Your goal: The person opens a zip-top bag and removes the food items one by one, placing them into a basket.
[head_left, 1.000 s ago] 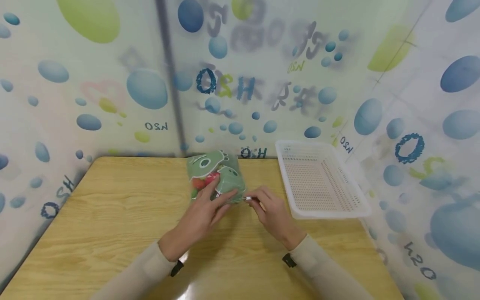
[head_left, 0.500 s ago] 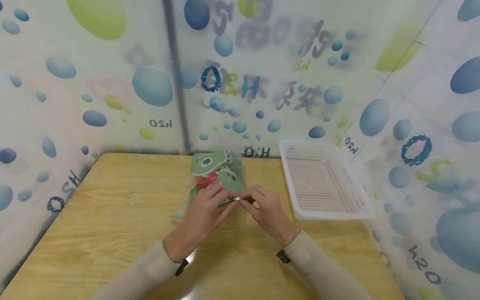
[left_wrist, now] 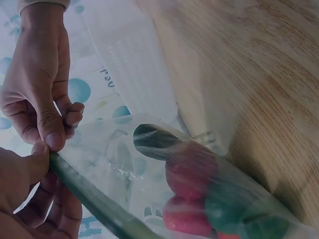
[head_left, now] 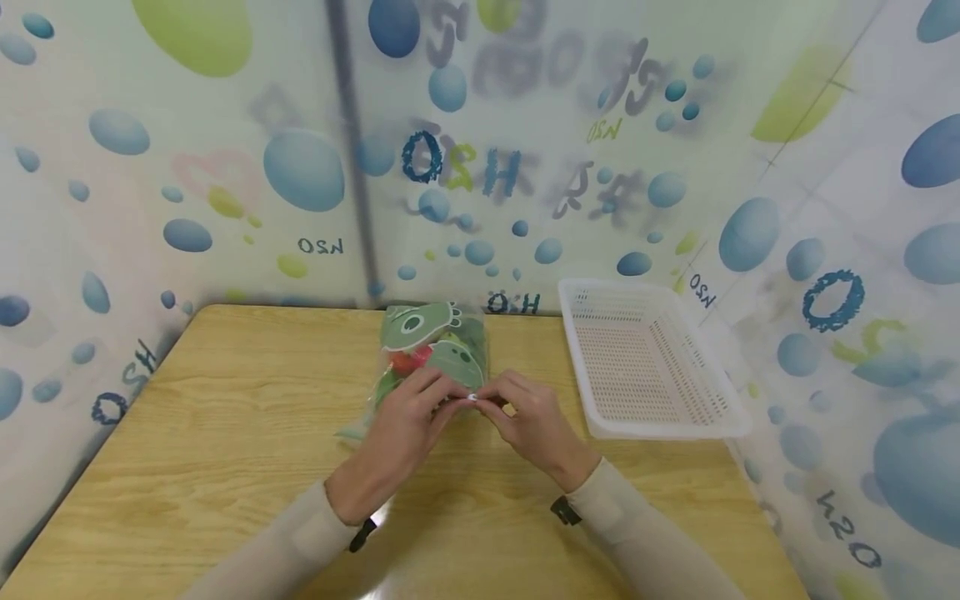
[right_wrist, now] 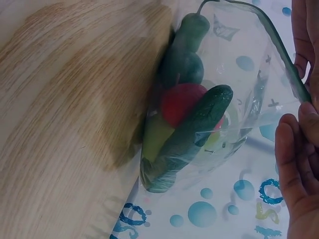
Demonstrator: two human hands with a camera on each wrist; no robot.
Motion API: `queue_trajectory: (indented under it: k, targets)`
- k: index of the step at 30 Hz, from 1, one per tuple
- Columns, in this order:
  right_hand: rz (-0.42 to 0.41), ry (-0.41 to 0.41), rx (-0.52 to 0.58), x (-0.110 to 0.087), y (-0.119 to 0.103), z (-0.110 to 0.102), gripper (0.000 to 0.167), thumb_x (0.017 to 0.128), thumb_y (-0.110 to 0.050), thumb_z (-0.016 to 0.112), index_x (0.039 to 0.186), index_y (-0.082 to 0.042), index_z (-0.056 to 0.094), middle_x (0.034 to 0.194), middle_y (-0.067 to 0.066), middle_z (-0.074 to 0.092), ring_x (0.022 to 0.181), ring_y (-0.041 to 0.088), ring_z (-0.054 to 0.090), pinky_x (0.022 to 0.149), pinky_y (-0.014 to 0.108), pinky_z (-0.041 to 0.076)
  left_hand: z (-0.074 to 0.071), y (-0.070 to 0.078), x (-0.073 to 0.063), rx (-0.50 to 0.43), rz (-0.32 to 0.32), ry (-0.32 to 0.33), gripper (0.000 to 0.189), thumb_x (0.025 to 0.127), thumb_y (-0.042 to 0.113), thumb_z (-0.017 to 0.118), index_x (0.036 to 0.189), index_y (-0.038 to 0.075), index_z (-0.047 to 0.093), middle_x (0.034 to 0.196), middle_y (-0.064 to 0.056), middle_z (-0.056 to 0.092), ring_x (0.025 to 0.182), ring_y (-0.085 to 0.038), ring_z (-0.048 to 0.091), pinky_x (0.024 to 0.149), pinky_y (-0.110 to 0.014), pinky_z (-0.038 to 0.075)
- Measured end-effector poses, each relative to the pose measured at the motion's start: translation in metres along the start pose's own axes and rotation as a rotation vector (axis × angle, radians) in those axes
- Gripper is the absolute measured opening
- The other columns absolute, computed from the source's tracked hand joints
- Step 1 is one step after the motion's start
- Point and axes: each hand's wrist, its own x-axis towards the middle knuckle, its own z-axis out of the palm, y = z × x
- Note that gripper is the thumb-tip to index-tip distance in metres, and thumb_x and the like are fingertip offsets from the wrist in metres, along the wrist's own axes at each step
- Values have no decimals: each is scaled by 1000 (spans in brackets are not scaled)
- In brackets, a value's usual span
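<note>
A clear zip bag (head_left: 468,333) with a green cartoon print stands at the far side of the table. Inside it show a cucumber (right_wrist: 194,134), round red pieces (left_wrist: 192,172) and a green gourd-shaped piece (right_wrist: 192,30). My left hand (head_left: 401,421) pinches the bag's green top edge (left_wrist: 92,199). Right beside those fingertips, my right hand (head_left: 536,425) pinches the same edge at a small white slider (head_left: 472,397), thumb and index finger together. Both hands meet at the near side of the bag, and the left one covers part of its front.
A white perforated plastic basket (head_left: 660,432) stands on the wooden table (head_left: 262,400) to the right of the bag. Behind the table rises a wall (head_left: 510,108) printed with blue and green bubbles.
My right hand has moved left along the bag's edge with the white slider. My left hand has gone from lying over the bag's front to pinching the edge beside it.
</note>
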Motion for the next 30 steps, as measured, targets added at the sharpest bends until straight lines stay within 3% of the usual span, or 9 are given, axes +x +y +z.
queue_trajectory:
  k: [6, 13, 22, 27, 30]
  targets:
    - [9, 20, 33, 2, 2, -2, 17, 96, 1, 92, 108, -7, 81, 99, 4, 82, 85, 12, 81, 77, 18, 66, 0, -8, -4, 4, 14, 37, 12, 99, 6, 90, 106, 11, 81, 105, -3, 74, 93, -15, 74, 78, -32, 66]
    - [45, 44, 64, 2, 6, -9, 17, 96, 1, 93, 106, -8, 83, 99, 4, 83, 88, 12, 83, 80, 21, 68, -3, -15, -11, 82, 28, 94, 20, 91, 2, 95, 100, 9, 78, 100, -4, 72, 88, -17, 69, 73, -33, 64]
    - [84, 59, 70, -2, 8, -13, 15, 98, -1, 92, 106, -10, 83, 105, 3, 82, 91, 14, 84, 84, 22, 69, -17, -20, -22, 131, 11, 95, 22, 91, -1, 96, 102, 8, 79, 102, -5, 71, 92, -17, 64, 73, -35, 62]
    - [105, 64, 101, -2, 8, -17, 14, 100, 3, 89, 109, -6, 83, 110, 9, 84, 91, 16, 85, 83, 21, 69, -23, -25, -28, 150, -17, 86, 22, 92, -1, 95, 104, 7, 78, 108, -8, 73, 100, -21, 70, 78, -39, 69]
    - [118, 62, 120, -3, 10, -19, 15, 101, 6, 86, 111, -4, 82, 105, 9, 87, 88, 15, 86, 81, 21, 69, -28, -29, -31, 164, -34, 78, 23, 92, -3, 95, 106, 6, 79, 110, -10, 74, 101, -23, 73, 79, -41, 70]
